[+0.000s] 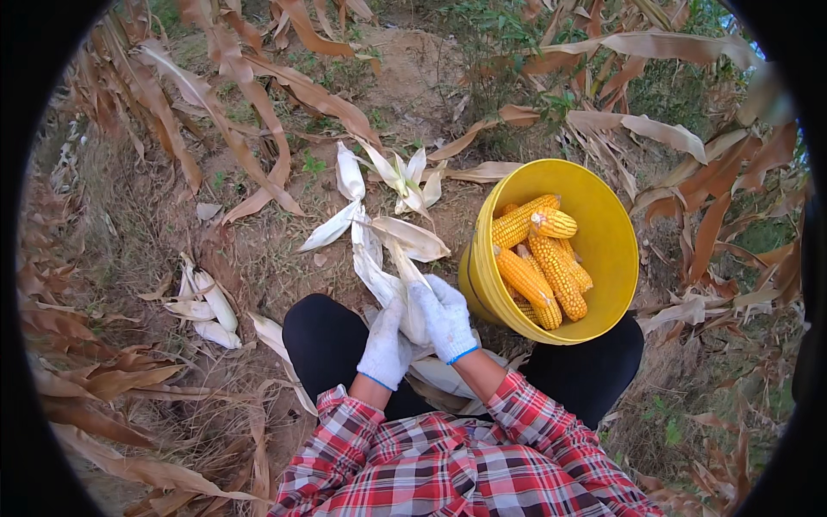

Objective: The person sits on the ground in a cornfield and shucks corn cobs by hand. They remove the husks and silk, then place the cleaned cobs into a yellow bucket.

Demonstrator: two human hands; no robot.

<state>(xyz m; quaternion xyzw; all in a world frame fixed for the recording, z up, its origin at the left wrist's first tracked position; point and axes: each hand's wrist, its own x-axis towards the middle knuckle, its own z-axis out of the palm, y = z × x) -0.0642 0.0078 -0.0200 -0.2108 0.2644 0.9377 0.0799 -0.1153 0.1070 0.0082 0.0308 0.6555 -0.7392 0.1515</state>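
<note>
My left hand [386, 352], in a white knit glove, grips the lower left side of a corn ear in pale dry husk [409, 304]. From the right, my gloved right hand [444, 318] has its fingers closed on the same ear. The husk still wraps the ear, and its tip points up and away from me. To the right a yellow plastic bucket [610, 258] leans toward me, with several bare yellow corn cobs [541, 258] inside. Loose husks [371, 252] lie on the ground just beyond my hands.
A small pile of husk-covered ears [210, 304] lies on the ground at left. More stripped husks [413, 178] lie ahead, and others [446, 375] sit between my knees. Dry corn stalks and leaves [258, 97] stand at the upper left, with more leaves [723, 187] at right.
</note>
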